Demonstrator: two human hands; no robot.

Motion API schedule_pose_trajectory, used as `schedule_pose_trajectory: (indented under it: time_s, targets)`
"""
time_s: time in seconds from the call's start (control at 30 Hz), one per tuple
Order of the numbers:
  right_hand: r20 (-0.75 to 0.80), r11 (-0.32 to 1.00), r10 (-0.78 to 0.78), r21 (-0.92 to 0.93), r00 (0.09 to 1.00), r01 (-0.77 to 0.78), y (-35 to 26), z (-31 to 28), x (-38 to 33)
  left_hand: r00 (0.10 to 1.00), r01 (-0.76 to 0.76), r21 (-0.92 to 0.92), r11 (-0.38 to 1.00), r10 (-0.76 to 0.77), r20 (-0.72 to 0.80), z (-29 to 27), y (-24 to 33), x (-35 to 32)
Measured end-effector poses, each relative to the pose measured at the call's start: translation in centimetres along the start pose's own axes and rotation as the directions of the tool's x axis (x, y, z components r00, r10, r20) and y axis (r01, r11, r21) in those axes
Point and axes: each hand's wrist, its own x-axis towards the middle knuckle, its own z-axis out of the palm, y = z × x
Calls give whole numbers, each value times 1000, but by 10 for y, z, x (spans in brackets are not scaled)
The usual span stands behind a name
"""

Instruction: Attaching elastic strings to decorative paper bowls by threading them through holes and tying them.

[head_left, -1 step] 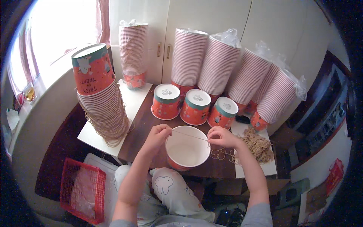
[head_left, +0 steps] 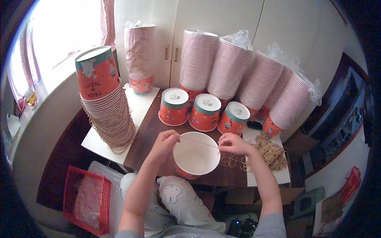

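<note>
Two bare hands stretched a length of tan string (head_left: pixel 199 141) taut across the mouth of an open paper bucket (head_left: pixel 196 155) on the dark wooden table (head_left: pixel 147 139), the left hand (head_left: pixel 166 142) and right hand (head_left: pixel 232 144) each pinching one end. Just right lay a tangle of twine (head_left: pixel 272 150). Behind stood three upturned orange buckets (head_left: pixel 205 112), then tall nested bucket stacks (head_left: pixel 198 61) against white cupboard doors (head_left: pixel 222 20).

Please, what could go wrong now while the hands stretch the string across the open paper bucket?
1. The string is taut between the left hand and right hand; it might slip or snap.
2. The open paper bucket sits near the table edge; a pull could tip it off.
3. The leaning bucket stack stands near the left elbow.
</note>
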Motion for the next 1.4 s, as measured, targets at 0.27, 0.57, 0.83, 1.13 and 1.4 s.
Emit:
schedule_pose_trajectory:
  time_s: [0.27,0.57,0.83,1.13,1.4]
  targets:
    - [50,987,37,157,998,-45,10,1,-17,990,15,-298,954,-57,-132,1,-9,8]
    - [20,978,-183,106,983,180,-15,11,-16,984,16,-164,986,-45,-174,7,-4,12]
    - [131,937,-114,344,985,63,-30,22,-10,938,-305,518,799,347,16,13,-10,1]
    - [159,829,64,542,985,-141,-33,42,-7,834,-541,703,462,187,519,54,-5,-23]
    - [141,736,69,661,988,-146,-30,46,-14,821,-532,624,573,169,545,56,-16,-16]
